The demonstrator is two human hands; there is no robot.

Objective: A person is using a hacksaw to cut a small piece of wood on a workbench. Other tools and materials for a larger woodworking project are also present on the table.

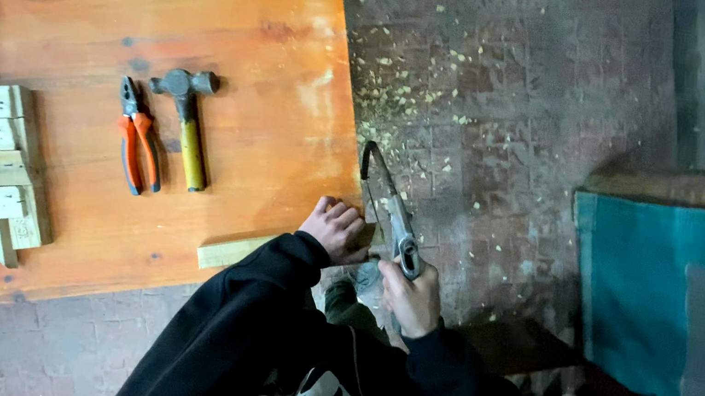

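Two tools lie on the orange table (213, 10): pliers (137, 147) and a hammer (187, 122). Further right, the left hand (335, 229) presses flat on a wood strip (228, 253) at the table's edge. The right hand (412, 298) is fisted around a hacksaw (388, 208), whose long axis points away from the person, over the floor.

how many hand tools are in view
3: orange-handled pliers and a yellow-handled hammer lie side by side on the wooden table; a hacksaw is in the right hand at the table edge. Others may be hidden.
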